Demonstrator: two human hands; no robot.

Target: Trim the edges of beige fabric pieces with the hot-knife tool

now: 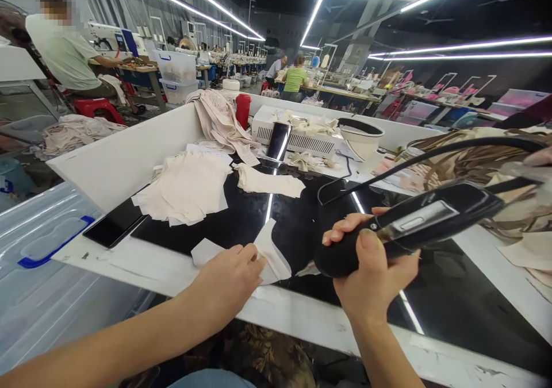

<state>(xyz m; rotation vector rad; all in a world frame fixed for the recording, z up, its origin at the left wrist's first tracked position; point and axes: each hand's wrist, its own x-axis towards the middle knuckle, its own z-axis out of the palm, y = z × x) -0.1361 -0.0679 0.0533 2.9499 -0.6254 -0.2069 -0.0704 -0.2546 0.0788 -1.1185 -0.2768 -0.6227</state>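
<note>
My right hand point(371, 270) is wrapped round a black corded power tool point(431, 215) with a silver switch panel, its rounded end low over the black glossy work surface point(293, 221). Its working tip is mostly hidden, so I cannot tell its exact kind. My left hand point(235, 273) pinches a small cream fabric piece point(273, 256) lying at the table's front edge. Part of the cloth sticks out left of the hand. Further back are a stack of cream fabric pieces point(187, 187) and a smaller folded pile point(271, 182).
A dark phone-like slab point(114, 222) lies at the left edge. Behind stand a white vented box point(297, 138), a red cylinder point(242, 111) and draped beige cloth point(224, 123). The tool's black cord point(431, 146) arches across the right. Strips and fabric point(457, 158) heap there. Co-workers sit beyond.
</note>
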